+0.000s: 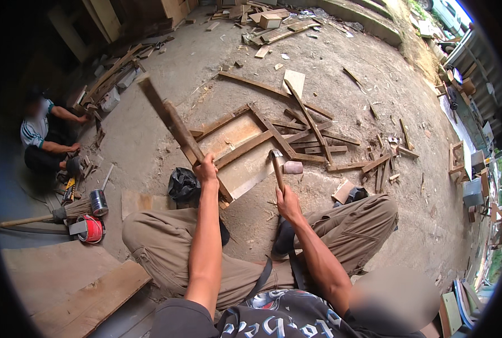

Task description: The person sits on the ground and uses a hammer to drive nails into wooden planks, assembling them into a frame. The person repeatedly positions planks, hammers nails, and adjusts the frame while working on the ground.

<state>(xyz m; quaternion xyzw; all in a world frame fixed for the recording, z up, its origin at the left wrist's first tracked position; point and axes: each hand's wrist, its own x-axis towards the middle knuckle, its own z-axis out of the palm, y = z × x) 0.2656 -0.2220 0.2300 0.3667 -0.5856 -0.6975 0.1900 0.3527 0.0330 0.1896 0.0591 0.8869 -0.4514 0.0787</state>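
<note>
My left hand [207, 169] is wrapped round a dark wooden post [169, 115] that slants up to the left. That post appears joined to a wooden frame [244, 147] with crossbars, tilted in front of me; a pale flat board [256, 172] shows beneath its bars. My right hand [288, 203] grips a hammer [278, 169] by its wooden handle, head upward, close to the frame's right side. Just right of the hammer head, a pinkish block [292, 167] rests on the ground. Whether the hammer touches the frame, I cannot tell.
Loose wooden strips [318, 138] lie crossed beyond the frame, with more scrap wood [279, 28] farther back. At the left are a broom [65, 211], a red tin [91, 229] and a dark can [98, 201]. A co-worker [45, 132] squats at far left.
</note>
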